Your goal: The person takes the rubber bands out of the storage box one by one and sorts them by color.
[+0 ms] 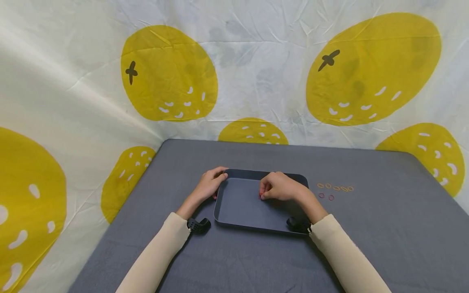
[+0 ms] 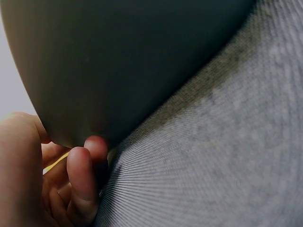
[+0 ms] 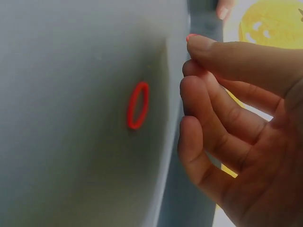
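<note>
A dark grey rectangular tray [image 1: 238, 207] lies on the table. My left hand [image 1: 211, 182] grips its far left corner; in the left wrist view several fingertips [image 2: 81, 170] curl against the outer wall. Over the middle of the tray, my right hand [image 1: 280, 186] pinches a small red rubber band [image 3: 190, 36] between thumb and fingers, which cover most of it. Another red rubber band [image 3: 129, 113] rests on the tray floor in the right wrist view; from the head it is hidden, apparently behind the right hand.
Right of the tray, several orange-yellow rubber bands [image 1: 344, 189] form a row on the grey table cloth [image 1: 384, 228]. Two red rubber bands [image 1: 321, 195] lie just in front of that row. A white curtain with yellow fruit prints [image 1: 264, 81] hangs behind and to the left.
</note>
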`<move>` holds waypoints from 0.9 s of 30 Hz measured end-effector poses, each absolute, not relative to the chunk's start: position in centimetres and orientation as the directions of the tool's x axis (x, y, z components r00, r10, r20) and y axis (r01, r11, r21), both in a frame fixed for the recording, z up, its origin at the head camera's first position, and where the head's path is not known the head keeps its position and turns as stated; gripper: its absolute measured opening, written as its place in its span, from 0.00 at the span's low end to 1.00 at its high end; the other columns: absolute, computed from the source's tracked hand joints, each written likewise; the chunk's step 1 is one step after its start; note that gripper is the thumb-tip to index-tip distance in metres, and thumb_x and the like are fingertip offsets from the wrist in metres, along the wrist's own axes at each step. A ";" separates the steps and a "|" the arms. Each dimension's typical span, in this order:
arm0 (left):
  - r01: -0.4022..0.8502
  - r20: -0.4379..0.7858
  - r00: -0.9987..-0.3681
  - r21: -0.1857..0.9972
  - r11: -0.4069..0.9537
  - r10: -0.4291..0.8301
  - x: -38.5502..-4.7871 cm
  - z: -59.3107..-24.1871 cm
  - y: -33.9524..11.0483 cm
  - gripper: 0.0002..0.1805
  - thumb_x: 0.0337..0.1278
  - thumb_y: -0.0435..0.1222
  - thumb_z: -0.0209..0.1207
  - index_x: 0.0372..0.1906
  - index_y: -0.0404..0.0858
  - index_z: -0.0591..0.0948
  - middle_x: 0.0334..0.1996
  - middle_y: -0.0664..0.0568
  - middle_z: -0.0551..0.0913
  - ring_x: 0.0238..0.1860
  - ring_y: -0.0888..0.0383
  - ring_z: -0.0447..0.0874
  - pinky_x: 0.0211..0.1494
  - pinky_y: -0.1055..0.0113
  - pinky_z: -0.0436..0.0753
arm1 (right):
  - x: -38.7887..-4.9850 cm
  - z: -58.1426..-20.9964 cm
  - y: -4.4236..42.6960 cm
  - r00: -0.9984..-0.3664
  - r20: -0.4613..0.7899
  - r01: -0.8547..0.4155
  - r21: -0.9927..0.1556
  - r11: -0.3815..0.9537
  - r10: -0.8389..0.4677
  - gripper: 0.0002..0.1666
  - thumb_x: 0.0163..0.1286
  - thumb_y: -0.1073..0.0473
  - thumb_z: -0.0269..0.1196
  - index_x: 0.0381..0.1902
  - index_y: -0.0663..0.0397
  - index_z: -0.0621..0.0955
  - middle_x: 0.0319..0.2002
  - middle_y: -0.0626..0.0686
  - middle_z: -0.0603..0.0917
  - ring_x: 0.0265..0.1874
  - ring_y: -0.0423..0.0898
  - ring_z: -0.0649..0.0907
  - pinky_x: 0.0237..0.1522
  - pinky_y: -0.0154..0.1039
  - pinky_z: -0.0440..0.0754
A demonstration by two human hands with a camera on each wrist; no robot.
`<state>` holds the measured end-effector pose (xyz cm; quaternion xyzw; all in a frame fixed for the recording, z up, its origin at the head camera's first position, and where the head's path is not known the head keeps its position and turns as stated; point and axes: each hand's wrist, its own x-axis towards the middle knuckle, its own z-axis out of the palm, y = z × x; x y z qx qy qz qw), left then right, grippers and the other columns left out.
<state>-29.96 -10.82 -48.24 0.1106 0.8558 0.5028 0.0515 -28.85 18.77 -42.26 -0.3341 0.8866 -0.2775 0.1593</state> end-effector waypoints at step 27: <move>0.141 0.025 -0.971 0.864 0.484 0.237 -30.1 -48.3 -10.9 0.19 0.79 0.47 0.52 0.67 0.53 0.80 0.45 0.48 0.88 0.09 0.55 0.70 0.16 0.56 0.82 | -28.1 -38.6 24.3 -0.806 -0.043 -0.447 -0.610 0.655 -0.590 0.03 0.69 0.61 0.69 0.35 0.53 0.89 0.34 0.53 0.90 0.30 0.42 0.82 0.32 0.37 0.79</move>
